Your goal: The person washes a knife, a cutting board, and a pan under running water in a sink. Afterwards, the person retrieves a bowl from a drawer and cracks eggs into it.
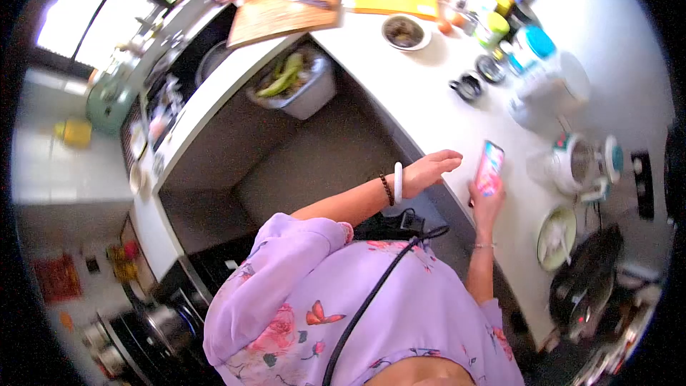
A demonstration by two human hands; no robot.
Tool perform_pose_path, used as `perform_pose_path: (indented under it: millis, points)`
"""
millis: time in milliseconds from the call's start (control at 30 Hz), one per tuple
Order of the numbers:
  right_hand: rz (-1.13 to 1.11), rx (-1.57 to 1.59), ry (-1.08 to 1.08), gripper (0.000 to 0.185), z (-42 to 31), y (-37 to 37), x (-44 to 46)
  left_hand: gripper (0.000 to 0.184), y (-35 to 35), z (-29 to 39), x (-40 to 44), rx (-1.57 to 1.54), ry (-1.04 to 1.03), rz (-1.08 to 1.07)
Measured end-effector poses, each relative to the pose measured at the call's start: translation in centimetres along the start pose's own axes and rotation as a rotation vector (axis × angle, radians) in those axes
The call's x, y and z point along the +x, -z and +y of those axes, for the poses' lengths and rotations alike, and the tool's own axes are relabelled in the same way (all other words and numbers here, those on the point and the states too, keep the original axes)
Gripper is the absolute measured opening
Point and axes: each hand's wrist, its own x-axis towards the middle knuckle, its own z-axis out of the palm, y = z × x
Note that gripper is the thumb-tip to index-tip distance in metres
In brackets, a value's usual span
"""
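Note:
My right hand (488,207) is wrapped round the lower end of a smartphone (490,166), which has a bright pink and blue screen. The phone is over the white counter (457,118), tilted slightly. Near the counter's edge, to the left of the phone, my left hand (429,174) is held out with fingers stretched and nothing in it. A white bangle (398,182) and a dark beaded bracelet (386,190) circle the left wrist.
On the counter are a bowl of dark food (404,33), black lids (468,87), a large jar with a blue lid (536,43), a glass jar (572,164) and a green bowl (557,238). Farther back lies a cutting board (275,18). Below stands a scrap bin (314,93).

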Motion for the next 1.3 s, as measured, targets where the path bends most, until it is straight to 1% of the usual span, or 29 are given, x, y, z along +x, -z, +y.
perform_pose_path:
  millis: [33, 67, 100, 167, 200, 233, 267, 333, 367, 433, 467, 500, 533, 567, 633, 700, 733, 767, 800, 833, 867, 900, 1000, 1133, 1233, 1300]
  points:
    - [0.075, -0.218, -0.002, 0.088, 2.1, 2.1, 1.7, 0.05, -0.5, 0.0, 0.4, -0.06, -0.013, 0.075]
    - [0.172, -0.325, 0.046, 0.088, 4.2, 3.8, 2.7, 0.045, -0.9, -0.1, 0.6, -0.123, -0.018, 0.139]
    - [0.176, -0.172, 0.075, 0.088, 0.6, -9.5, -1.8, 0.039, 8.3, 2.0, -9.4, 0.034, 0.005, 0.341]
    - [0.168, -0.36, 0.112, 0.089, 2.8, -8.9, -1.2, 0.033, 10.7, 0.8, -12.7, -0.004, 0.011, 0.499]
    - [0.22, -0.447, 0.11, 0.09, 4.1, -1.7, 1.0, 0.031, 8.8, -1.8, -10.6, -0.113, -0.06, 0.513]
    - [0.196, -0.421, 0.069, 0.091, 4.2, -1.4, 0.4, 0.029, 9.6, -2.6, -13.0, -0.123, -0.061, 0.605]
    - [0.18, -0.422, 0.108, 0.091, 4.2, -1.0, 0.5, 0.029, 10.5, -3.7, -14.8, -0.14, -0.083, 0.637]
    - [0.19, -0.567, 0.077, 0.093, 3.5, -0.6, 1.0, 0.027, 11.8, -5.9, -18.5, -0.271, -0.07, 0.823]
    - [0.177, -0.565, 0.1, 0.093, 2.9, -1.0, 1.3, 0.027, 12.3, -6.8, -20.5, -0.281, -0.08, 0.845]
    - [0.207, -0.573, 0.17, 0.095, -1.2, -1.0, 0.1, 0.023, 13.2, -8.0, -23.8, -0.355, -0.058, 1.025]
    - [0.289, -0.615, 0.384, 0.075, -2.6, -1.4, 0.0, 0.023, 13.6, -8.8, -25.1, -0.366, -0.062, 1.032]
    - [0.285, -0.623, 0.392, 0.075, -4.9, -1.8, -0.1, 0.023, 14.1, -9.6, -26.1, -0.385, -0.02, 1.073]
    - [0.017, -0.184, 0.366, 0.064, -8.3, -2.7, -0.2, 0.023, 14.7, -10.1, -27.4, -0.399, 0.028, 1.117]
    - [-0.241, 0.253, 0.325, 0.053, -12.2, -3.5, -0.2, 0.023, 15.6, -10.4, -28.1, -0.408, 0.028, 1.117]
    - [-0.304, 0.312, 0.54, 0.037, -23.7, -5.2, -3.7, 0.023, 17.7, -10.8, -29.8, -0.444, 0.002, 1.1]
    - [-0.436, 0.666, 0.763, 0.04, -33.2, -6.9, -7.3, 0.023, 20.4, -10.7, -31.5, -0.436, -0.037, 1.109]
    - [-0.443, 0.773, 0.955, 0.042, -37.7, -7.4, -9.1, 0.023, 21.9, -10.4, -32.3, -0.428, -0.076, 1.117]
    - [-0.44, 0.88, 1.144, 0.045, -42.1, -7.6, -11.0, 0.023, 23.7, -10.3, -33.6, -0.421, -0.07, 1.109]
    - [-0.453, 0.981, 1.302, 0.045, -45.8, -7.7, -12.3, 0.023, 25.2, -10.7, -35.1, -0.385, -0.113, 1.136]
    - [-0.478, 1.063, 1.429, 0.044, -48.8, -7.9, -13.2, 0.023, 26.7, -10.8, -36.5, -0.349, -0.159, 1.158]
    - [-0.516, 1.14, 1.548, 0.044, -51.8, -8.1, -14.1, 0.023, 28.0, -10.0, -38.3, -0.305, -0.154, 1.193]
    - [-0.54, 1.189, 1.629, 0.044, -54.2, -8.5, -14.7, 0.023, 29.3, -9.7, -39.8, -0.297, -0.151, 1.182]
    - [-0.594, 1.262, 1.764, 0.043, -59.4, -10.4, -15.8, 0.022, 33.3, -8.9, -43.5, -0.363, -0.161, 1.33]
    - [-0.61, 1.26, 1.83, 0.042, -63.6, -13.0, -15.9, 0.022, 37.1, -6.9, -45.9, -0.339, -0.177, 1.331]
    - [-0.601, 1.228, 1.861, 0.042, -65.5, -14.0, -15.1, 0.022, 39.7, -5.2, -45.1, -0.336, -0.187, 1.319]
    - [-0.571, 1.208, 1.874, 0.041, -66.6, -14.4, -13.7, 0.022, 41.5, -3.9, -44.3, -0.295, -0.23, 1.306]
